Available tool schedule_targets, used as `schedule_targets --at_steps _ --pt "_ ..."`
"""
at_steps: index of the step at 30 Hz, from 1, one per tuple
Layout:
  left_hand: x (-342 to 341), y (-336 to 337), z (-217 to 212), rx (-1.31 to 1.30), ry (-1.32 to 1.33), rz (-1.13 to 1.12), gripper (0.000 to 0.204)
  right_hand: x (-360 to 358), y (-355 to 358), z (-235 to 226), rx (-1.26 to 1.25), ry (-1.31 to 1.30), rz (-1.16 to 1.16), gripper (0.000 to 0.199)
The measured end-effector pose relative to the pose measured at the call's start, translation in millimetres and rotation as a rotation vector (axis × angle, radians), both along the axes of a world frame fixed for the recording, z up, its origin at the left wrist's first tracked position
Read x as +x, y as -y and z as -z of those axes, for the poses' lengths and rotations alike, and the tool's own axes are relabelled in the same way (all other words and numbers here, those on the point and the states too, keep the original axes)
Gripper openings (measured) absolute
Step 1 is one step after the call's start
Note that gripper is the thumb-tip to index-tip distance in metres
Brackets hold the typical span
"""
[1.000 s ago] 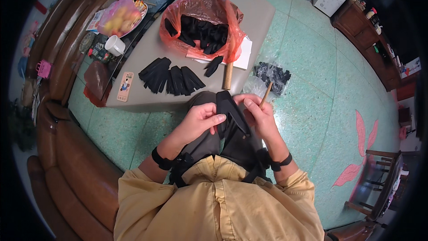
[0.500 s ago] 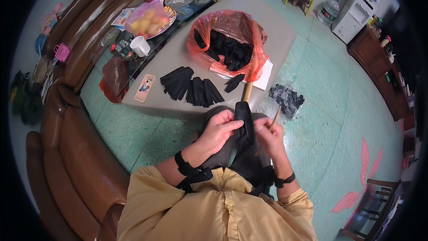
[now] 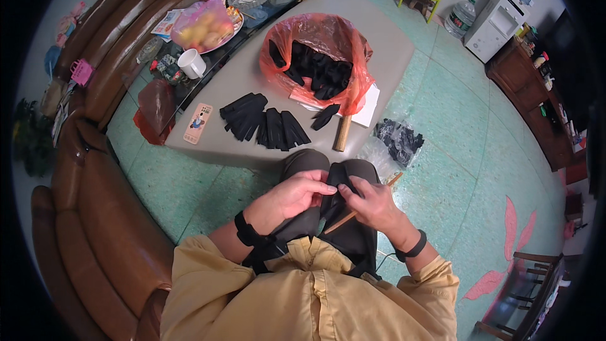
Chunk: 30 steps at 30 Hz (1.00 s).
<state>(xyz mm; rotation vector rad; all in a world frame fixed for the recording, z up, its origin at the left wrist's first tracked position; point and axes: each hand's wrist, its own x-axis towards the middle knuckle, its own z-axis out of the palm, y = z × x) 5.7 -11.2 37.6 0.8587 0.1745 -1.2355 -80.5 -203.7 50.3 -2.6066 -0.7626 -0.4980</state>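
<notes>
Over my lap, my left hand point(image 3: 295, 193) pinches one side of a black fabric piece point(image 3: 329, 204) between thumb and fingers. My right hand point(image 3: 377, 206) grips its other side, thumb close to the left thumb. A thin wooden stick point(image 3: 339, 221) is also held in the right hand, slanting out past both sides of it. Beyond my knees, flat black pieces point(image 3: 243, 117) lie fanned in two groups on the grey surface. A single black piece point(image 3: 325, 117) lies apart, beside a thicker wooden rod point(image 3: 343, 134). An open red plastic bag point(image 3: 309, 23) holds many black pieces.
A phone-shaped pink card or case point(image 3: 198, 124) lies at the surface's left corner. On the glass table stand a white mug point(image 3: 191, 64) and bagged fruit point(image 3: 203, 28). Clear plastic with black scraps point(image 3: 402, 141) is on the floor at right. A brown sofa point(image 3: 113, 227) runs along the left.
The black piece has come down toward my lap, away from the wooden rod's end. My right hand has moved left and down onto the piece; its stick now slants lower across my lap.
</notes>
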Motion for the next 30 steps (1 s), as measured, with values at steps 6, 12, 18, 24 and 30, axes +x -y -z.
schedule_targets --at_steps 6,12,18,24,30 --pt "-0.8 2.1 0.2 0.017 0.843 0.008 0.013 5.2 -12.7 17.8 1.457 -0.860 0.203 0.010" --pt "-14.0 12.0 -15.6 0.138 0.973 -0.196 0.015 4.3 -18.3 19.5 1.191 -0.637 0.391 0.011" --pt "-6.2 8.6 -16.7 0.311 1.244 0.140 0.021 4.4 -7.7 8.6 0.872 -0.517 0.222 0.013" --pt "-6.3 18.1 -16.3 -0.091 0.466 -0.141 0.009 2.1 -12.0 37.3 1.761 -0.837 0.062 0.018" --pt "-7.6 19.5 2.6 0.080 0.447 -0.168 0.010 7.4 -18.7 31.5 1.318 -0.489 0.211 0.013"
